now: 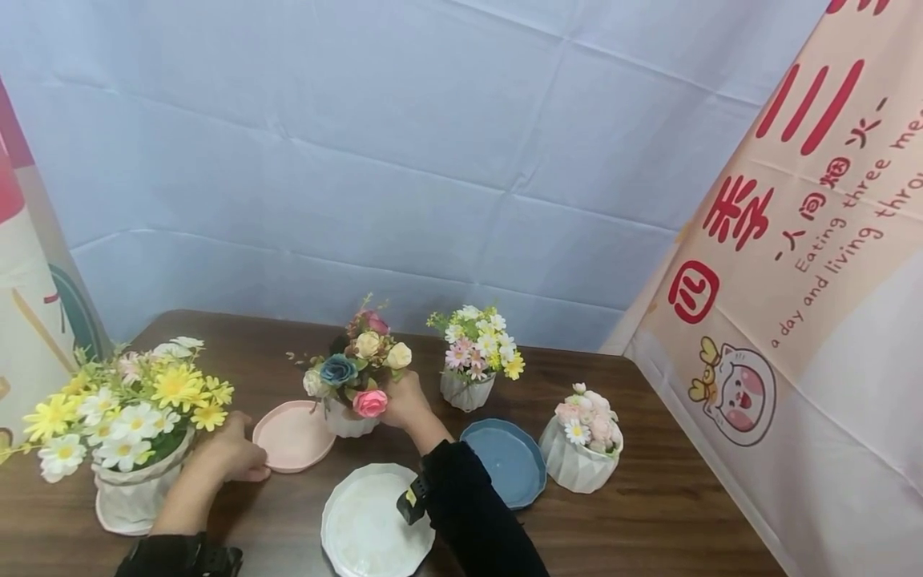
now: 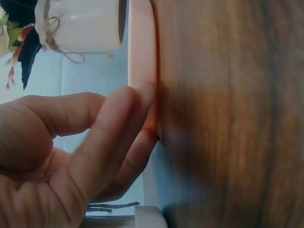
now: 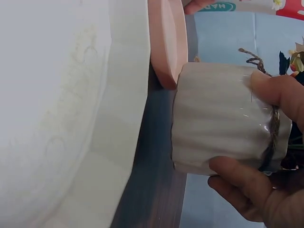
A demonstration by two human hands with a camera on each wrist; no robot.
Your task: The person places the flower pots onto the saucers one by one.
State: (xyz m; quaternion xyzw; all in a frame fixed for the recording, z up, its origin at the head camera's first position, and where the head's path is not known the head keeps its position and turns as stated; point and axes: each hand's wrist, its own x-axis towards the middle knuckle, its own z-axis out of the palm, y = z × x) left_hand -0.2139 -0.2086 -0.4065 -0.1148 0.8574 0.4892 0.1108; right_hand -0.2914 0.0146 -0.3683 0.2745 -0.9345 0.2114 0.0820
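Note:
My right hand [image 1: 405, 401] grips a white ribbed flowerpot [image 3: 223, 118] tied with twine and filled with artificial roses in blue, pink and cream. In the right wrist view, thumb and fingers lie on opposite sides of this pot, its base close to the rim of a round pink saucer [image 1: 292, 437]. At the left edge of that saucer, my left hand [image 1: 229, 453] pinches the rim with its fingertips; the left wrist view shows the saucer's wall [image 2: 142, 47] between them, low over the wood. Part of the left thumb and fingers overlap there.
A large pot of yellow and white daisies [image 1: 137, 489] stands beside my left forearm. In front lies a white plate [image 1: 360, 521]; a blue plate [image 1: 505, 461] sits right of my right forearm. Behind are a small daisy pot [image 1: 467, 391] and a pink-flower pot [image 1: 580, 461].

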